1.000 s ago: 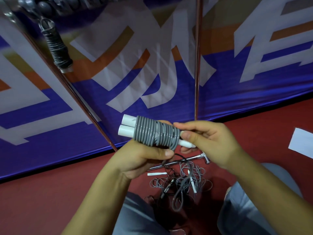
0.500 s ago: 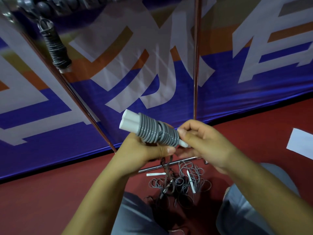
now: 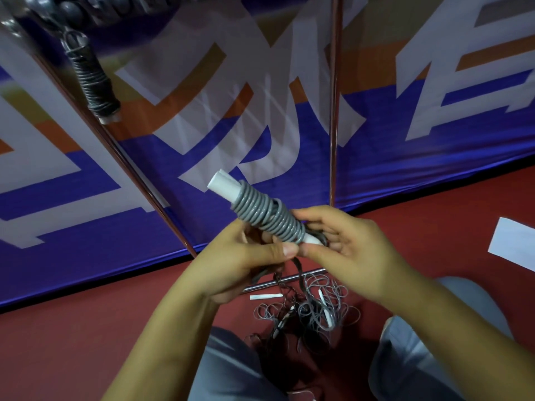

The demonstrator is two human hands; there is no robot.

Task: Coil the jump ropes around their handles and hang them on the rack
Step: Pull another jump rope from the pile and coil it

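Jump rope (image 3: 267,217), ribbed grey coil round white cylindrical handles, gripped by left hand (image 3: 246,261), right hand (image 3: 344,244) fingers

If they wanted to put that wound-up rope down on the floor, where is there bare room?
Bare red floor lies left of the left forearm, below the banner, and between the right hand and the white sheet. Between the knees it is crowded with tangled ropes.

large white characters on blue banner (image 3: 289,157), cropped, none readable
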